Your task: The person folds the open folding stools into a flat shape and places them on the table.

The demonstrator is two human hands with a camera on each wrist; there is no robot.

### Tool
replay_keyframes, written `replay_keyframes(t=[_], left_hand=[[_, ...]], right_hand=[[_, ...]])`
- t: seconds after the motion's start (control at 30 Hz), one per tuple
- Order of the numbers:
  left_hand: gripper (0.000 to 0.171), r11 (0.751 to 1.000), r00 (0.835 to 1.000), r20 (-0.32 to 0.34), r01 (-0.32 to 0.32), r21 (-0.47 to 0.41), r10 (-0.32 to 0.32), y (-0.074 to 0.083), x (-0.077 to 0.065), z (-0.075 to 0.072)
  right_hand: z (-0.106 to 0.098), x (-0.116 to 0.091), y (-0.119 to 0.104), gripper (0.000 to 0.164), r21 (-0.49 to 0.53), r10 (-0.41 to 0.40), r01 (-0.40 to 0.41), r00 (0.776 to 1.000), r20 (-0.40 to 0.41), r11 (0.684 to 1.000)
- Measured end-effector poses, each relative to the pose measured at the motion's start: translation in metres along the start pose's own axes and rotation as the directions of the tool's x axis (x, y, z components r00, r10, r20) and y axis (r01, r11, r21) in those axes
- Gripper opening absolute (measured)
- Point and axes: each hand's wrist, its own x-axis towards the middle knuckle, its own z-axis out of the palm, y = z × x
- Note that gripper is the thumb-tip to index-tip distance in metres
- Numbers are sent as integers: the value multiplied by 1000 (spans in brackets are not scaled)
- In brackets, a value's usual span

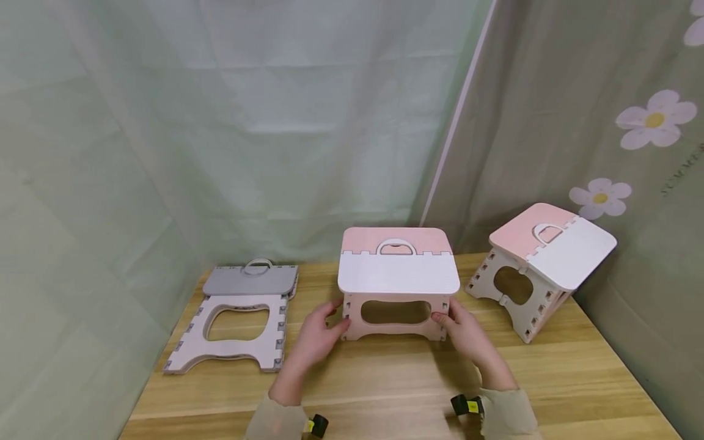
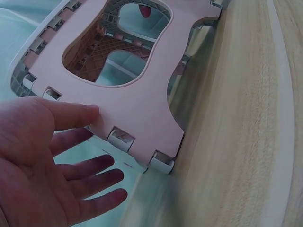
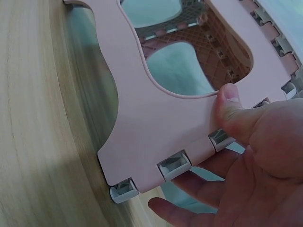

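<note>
A pink and white folding stool [image 1: 398, 272] stands unfolded on the wooden table, its white carry handle on top. My left hand [image 1: 319, 333] is at its left side. In the left wrist view the thumb [image 2: 80, 115] rests on the pink leg panel [image 2: 137, 106], while the other fingers spread fairly straight beside the edge. On the opposite side my right hand [image 1: 466, 333] grips the leg panel. The right wrist view shows its thumb [image 3: 229, 106] pressed on the front face by the oval cutout, with fingers partly hidden behind the panel.
To the left, a grey and white folding stool [image 1: 242, 330] lies mostly flat on the table [image 1: 374, 391]. A second pink and white stool [image 1: 550, 256] stands unfolded and angled at the right. Pale curtains [image 1: 308, 134] hang behind and beside the table.
</note>
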Motion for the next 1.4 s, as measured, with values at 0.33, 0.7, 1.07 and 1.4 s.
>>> replay_keyframes(t=[0.33, 0.7, 1.07, 1.4], left_hand=[[65, 998, 995, 84, 48, -35, -45, -1, 1, 3], [67, 997, 995, 100, 38, -70, -31, -8, 1, 1], [59, 998, 990, 128, 55, 43, -60, -6, 2, 3], [39, 990, 988, 134, 55, 127, -72, -11, 1, 5]], right_hand=[[0, 0, -1, 50, 9, -3, 3, 1000, 11, 1000], [1, 1, 1, 59, -13, 14, -13, 998, 62, 1000], [9, 5, 11, 69, -50, 55, -52, 997, 51, 997], [12, 3, 16, 72, -68, 67, -62, 996, 63, 996]])
